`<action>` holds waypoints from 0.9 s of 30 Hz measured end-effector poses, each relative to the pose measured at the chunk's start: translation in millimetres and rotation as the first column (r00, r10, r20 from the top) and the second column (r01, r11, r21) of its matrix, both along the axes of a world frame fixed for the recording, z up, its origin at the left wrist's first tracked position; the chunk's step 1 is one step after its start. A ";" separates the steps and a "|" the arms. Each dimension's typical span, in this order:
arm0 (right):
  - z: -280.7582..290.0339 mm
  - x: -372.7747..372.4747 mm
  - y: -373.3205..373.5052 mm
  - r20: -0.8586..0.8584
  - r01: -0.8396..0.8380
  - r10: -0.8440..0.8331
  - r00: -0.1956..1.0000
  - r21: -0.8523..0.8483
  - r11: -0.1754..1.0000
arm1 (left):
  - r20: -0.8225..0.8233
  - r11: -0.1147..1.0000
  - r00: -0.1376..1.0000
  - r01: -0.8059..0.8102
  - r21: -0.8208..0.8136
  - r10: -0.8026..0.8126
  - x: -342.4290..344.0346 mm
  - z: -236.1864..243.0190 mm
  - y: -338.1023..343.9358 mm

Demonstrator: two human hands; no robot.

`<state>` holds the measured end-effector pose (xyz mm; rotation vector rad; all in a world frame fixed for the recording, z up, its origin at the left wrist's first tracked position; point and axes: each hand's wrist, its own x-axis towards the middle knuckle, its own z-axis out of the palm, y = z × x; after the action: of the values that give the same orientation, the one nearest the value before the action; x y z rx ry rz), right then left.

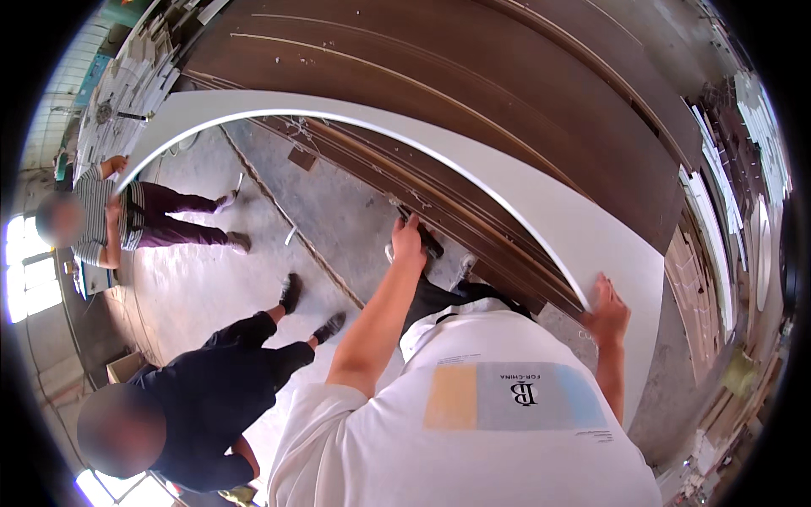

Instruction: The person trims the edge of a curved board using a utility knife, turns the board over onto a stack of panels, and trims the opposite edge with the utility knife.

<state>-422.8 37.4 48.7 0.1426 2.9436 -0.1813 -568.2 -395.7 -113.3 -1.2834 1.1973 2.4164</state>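
White T-shirt (498,460) fabric, the person's own, fills the lower middle. Beyond it, the left hand (409,242) is closed around a black tool (432,244), held out past the near edge of a stack of brown boards (524,110); its exact kind is too small to tell. The right hand (607,313) lies with bent fingers on a white arched panel (549,207), close to its inner curve — whether it grips firmly I cannot tell. That panel sweeps over the stack's near edge, its right end passing the stack's near right corner, its narrow left end beside the hands of a co-worker in a striped shirt (90,196). Another co-worker in dark clothes (211,397) stands on the concrete floor (194,304), nearer the person — and loose strips (693,296) lie just beyond the stack's right edge.
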 end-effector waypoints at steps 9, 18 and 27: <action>96.8 -63.4 13.5 -0.008 -0.146 0.146 0.989 -0.045 0.988 | 0.011 0.965 1.000 0.024 -0.262 -0.022 -5.4 -50.6 36.5; 130.0 -108.2 40.4 -0.018 -0.282 0.283 0.959 0.047 0.958 | -0.032 0.802 0.981 0.138 -0.580 -0.192 10.1 -69.4 32.9; 206.8 -138.0 35.1 0.053 -0.283 0.278 0.959 0.162 0.946 | -0.225 0.928 0.965 0.047 -0.369 -0.139 -19.6 0.8 -12.9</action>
<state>-560.8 72.6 255.6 -0.2485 2.9039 0.1096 -587.8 -408.6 -112.5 -0.9894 1.7991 2.4156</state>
